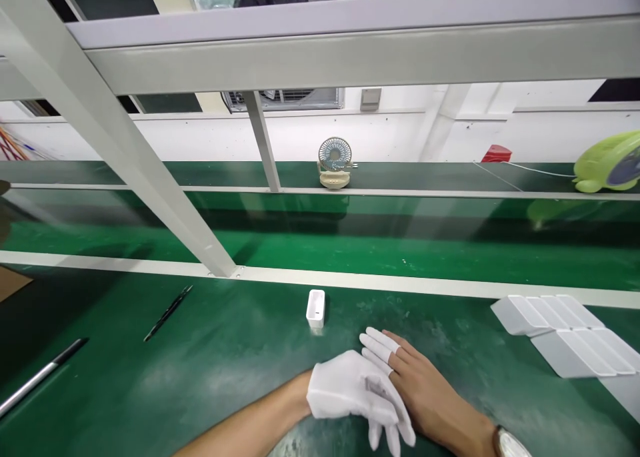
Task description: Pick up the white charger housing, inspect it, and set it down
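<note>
My left hand (350, 390), in a white glove, lies partly over the back of my right hand, its fingers apart and pointing down to the right with nothing in them. White covers sit on several fingertips of my right hand (415, 384), which rests flat on the green tabletop (240, 377) with its fingers stretched out to the upper left. Above my left hand stands a small open white box (315, 309), touched by neither hand. A watch (513, 444) is on my right wrist.
White trays or boxes (570, 334) stand in rows at the right. A black pen (168, 313) and a silver-black rod (43, 377) lie at the left. A slanted metal post (135, 150) meets the table's rail. Behind are a small fan (335, 162) and a green object (607, 160).
</note>
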### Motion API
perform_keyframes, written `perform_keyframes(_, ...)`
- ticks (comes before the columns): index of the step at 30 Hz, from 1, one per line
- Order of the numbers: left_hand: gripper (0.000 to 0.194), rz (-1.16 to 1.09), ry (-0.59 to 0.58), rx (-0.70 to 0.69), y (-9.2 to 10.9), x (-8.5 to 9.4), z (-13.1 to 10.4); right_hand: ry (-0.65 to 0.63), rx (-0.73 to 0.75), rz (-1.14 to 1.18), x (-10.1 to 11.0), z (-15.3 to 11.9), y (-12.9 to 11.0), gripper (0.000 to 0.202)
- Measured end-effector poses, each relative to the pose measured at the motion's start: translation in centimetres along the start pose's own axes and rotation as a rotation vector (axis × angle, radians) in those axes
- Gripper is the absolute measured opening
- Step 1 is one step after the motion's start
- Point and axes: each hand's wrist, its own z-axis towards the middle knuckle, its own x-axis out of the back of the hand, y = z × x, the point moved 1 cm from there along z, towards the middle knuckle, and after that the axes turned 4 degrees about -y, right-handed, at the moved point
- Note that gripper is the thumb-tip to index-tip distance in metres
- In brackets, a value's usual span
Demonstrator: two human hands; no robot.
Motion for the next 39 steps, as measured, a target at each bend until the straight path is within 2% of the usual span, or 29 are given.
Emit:
perform_keyframes(5,0.052,0.145,0.047,0.065,-0.5,0.0,-0.4,0.001,0.015,0.05,0.0,0.0,0.1,0.041)
perform_keyframes(7,0.052,0.257,0.107,0.03,-0.4,0.2,-0.4,-0.01,0.023,0.046,0.1,0.1,0.0,0.037)
perform_keyframes(11,0.026,0.356,0.203,-0.09,0.9,1.0,0.9,-0.015,0.05,0.016,0.1,0.3,0.1,0.035)
perform_keyframes(14,0.033,0.37,0.226,-0.164,2.1,1.4,2.1,-0.021,0.043,0.008,0.2,0.4,0.2,0.041)
perform_keyframes(19,0.032,0.397,0.232,-0.199,2.7,0.6,2.4,-0.052,0.016,0.06,0.8,0.5,0.3,0.035)
perform_keyframes(23,0.03,0.426,0.318,-0.173,2.6,-0.5,1.2,-0.077,-0.013,0.076,1.3,0.8,0.3,0.038)
perform_keyframes(27,0.026,0.452,0.354,-0.142,2.8,-0.9,0.6,-0.015,-0.002,0.096,2.0,1.3,0.3,0.046)
perform_keyframes(30,0.03,0.478,0.321,-0.159,3.3,-0.5,1.2,0.011,0.008,0.092,2.3,1.6,0.3,0.047)
perform_keyframes(33,0.034,0.543,0.276,-0.177,3.6,0.0,1.7,0.031,0.017,0.049,1.7,1.6,0.5,0.047)
perform_keyframes(36,0.031,0.602,0.32,-0.181,3.5,0.2,1.1,0.06,0.023,0.045,0.4,1.4,0.8,0.043)
perform_keyframes(39,0.041,0.594,0.351,-0.168,3.0,-0.2,-0.1,0.075,0.017,0.104,-0.7,1.2,1.0,0.036)
